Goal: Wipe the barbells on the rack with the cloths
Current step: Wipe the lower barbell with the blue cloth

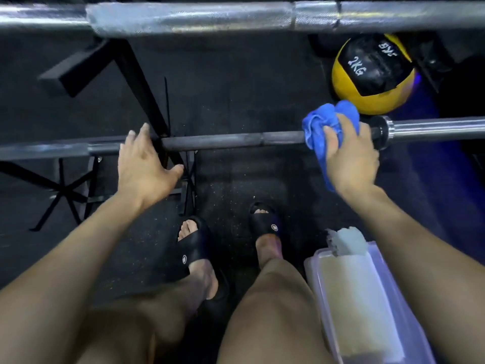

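A dark barbell (231, 141) lies horizontally across the middle of the view, its chrome sleeve (433, 130) running off to the right. My right hand (351, 158) grips a blue cloth (319, 132) wrapped over the bar just left of the collar. My left hand (144, 166) hovers over the bar's left part with fingers spread and straight, holding nothing. A second, silver barbell (196, 18) stretches across the top of the view.
The black rack frame (139, 82) slants down behind the bar on the left. A yellow and black 2 kg medicine ball (372, 74) sits on the floor at the right. A clear plastic box (372, 303) with folded pale cloths stands by my right leg. My feet wear black slides.
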